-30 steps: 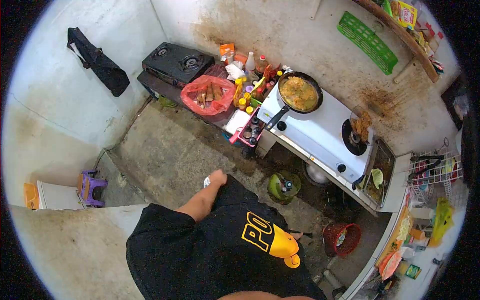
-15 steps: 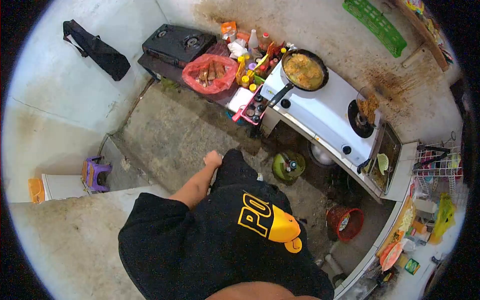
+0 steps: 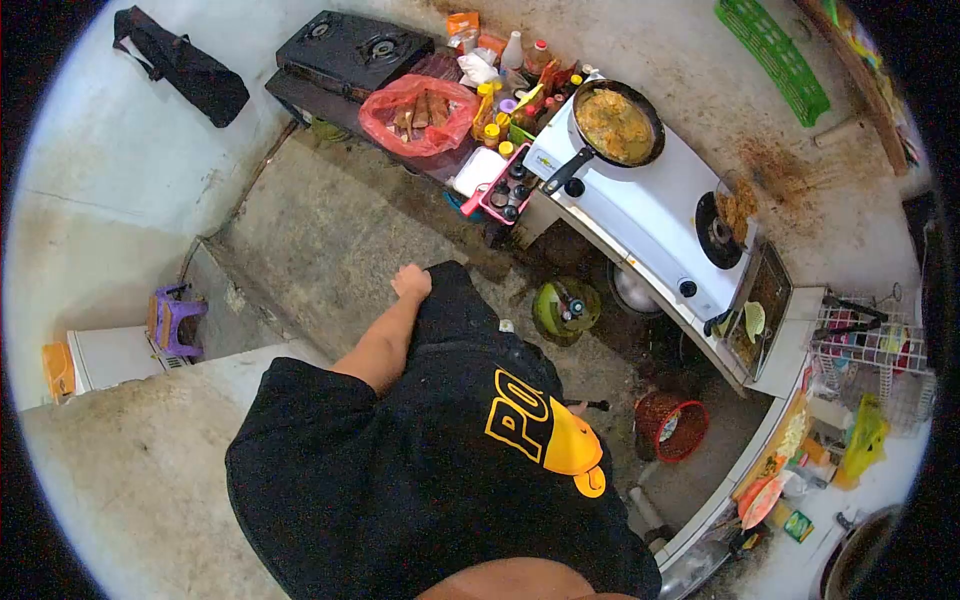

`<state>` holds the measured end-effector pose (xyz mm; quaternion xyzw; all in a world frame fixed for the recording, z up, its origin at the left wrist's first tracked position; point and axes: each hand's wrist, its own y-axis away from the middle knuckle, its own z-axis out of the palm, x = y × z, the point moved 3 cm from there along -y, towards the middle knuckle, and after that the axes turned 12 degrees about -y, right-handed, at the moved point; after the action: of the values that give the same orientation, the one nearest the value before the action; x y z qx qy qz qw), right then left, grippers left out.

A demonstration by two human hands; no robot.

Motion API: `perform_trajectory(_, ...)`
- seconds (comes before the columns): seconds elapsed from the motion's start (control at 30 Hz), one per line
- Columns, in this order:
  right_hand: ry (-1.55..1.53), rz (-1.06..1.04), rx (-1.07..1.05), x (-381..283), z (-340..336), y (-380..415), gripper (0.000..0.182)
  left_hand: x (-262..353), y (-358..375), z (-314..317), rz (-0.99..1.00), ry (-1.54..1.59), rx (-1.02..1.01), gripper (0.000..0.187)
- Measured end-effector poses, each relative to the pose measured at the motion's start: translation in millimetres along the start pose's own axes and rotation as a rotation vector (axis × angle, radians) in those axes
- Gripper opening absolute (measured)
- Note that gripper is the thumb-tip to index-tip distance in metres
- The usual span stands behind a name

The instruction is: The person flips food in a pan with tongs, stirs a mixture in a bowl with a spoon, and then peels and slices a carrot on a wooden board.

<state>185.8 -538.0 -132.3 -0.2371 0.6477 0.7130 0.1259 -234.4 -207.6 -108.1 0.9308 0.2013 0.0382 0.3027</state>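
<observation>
My left hand (image 3: 412, 282) is curled into a fist beside my dark-clothed leg (image 3: 455, 305), above the concrete floor; nothing shows in it. Only a sliver of my right hand (image 3: 577, 408) appears past the edge of my black shirt (image 3: 400, 450). A thin black handle (image 3: 597, 405) sticks out from it, and the rest of that object is hidden. On the white two-burner stove (image 3: 640, 205), a black frying pan (image 3: 588, 155) holds golden food in oil. A strainer with browned food (image 3: 738, 205) rests over the other burner.
A green gas cylinder (image 3: 553, 308) and a red bin (image 3: 690, 435) stand on the floor below the stove. Bottles, a red plastic bag (image 3: 405, 95) and a black stove (image 3: 345, 45) crowd the low table. A purple stool (image 3: 175, 322) stands at left.
The view has shifted, with my body now nearer the stove side. A bit of my right hand and the black handle have come into sight beside my shirt. My left hand stays fisted.
</observation>
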Motion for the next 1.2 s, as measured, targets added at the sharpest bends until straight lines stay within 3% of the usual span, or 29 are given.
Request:
perform_trajectory(0.17, 0.017, -0.01, 0.025, 10, 12, 13, 0.071, -27, -31, -2, -0.016, 0.021, -0.008, 0.034)
perform_trajectory(0.2, 0.025, -0.013, 0.028, 12, 19, 18, 0.071, -32, -32, -14, 0.002, -0.036, -0.091, 0.034)
perform_trajectory(0.4, 0.05, -0.03, 0.047, 34, 69, 38, 0.071, -84, -101, -61, -0.057, 0.041, -0.079, 0.034)
perform_trajectory(0.63, 0.06, -0.057, 0.026, 85, 158, 72, 0.071, -138, -183, -113, -0.111, 0.205, -0.06, 0.036)
perform_trajectory(0.73, 0.024, -0.059, 0.031, 117, 188, 87, 0.071, -154, -215, -127, -0.005, 0.17, -0.035, 0.039)
perform_trajectory(0.8, 0.0, -0.06, 0.037, 139, 202, 97, 0.071, -168, -231, -135, -0.026, 0.21, -0.128, 0.043)
perform_trajectory(1.03, -0.056, -0.066, 0.088, 196, 232, 127, 0.072, -221, -264, -124, 0.017, 0.128, -0.091, 0.046)
perform_trajectory(1.13, -0.054, -0.065, 0.092, 209, 239, 132, 0.072, -242, -277, -90, -0.001, 0.146, -0.131, 0.049)
perform_trajectory(1.2, -0.044, -0.064, 0.096, 216, 241, 135, 0.072, -254, -283, -63, 0.113, 0.154, -0.164, 0.053)
